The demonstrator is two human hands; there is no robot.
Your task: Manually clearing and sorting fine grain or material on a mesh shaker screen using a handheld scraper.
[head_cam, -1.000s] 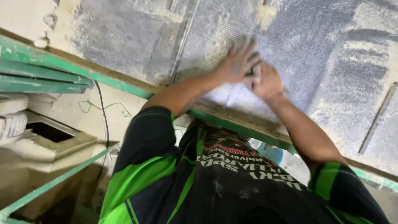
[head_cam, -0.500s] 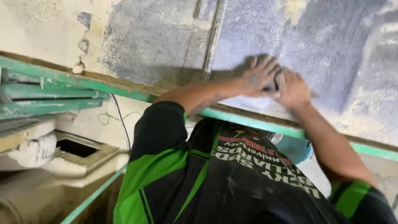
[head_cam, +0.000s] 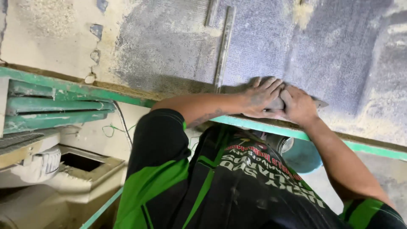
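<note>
Tabletop (head_cam: 169, 46): lay ahead of the person, its front rail (head_cam: 127, 98) running left to right.
Strip (head_cam: 224, 46): lay on the tabletop, behind the hands.
Hands: left hand (head_cam: 260, 97) and right hand (head_cam: 299, 106) touched, side by side on a flat piece (head_cam: 319, 103) at the front edge.
Machine housing (head_cam: 63, 169): sat below the rail, at left.
</note>
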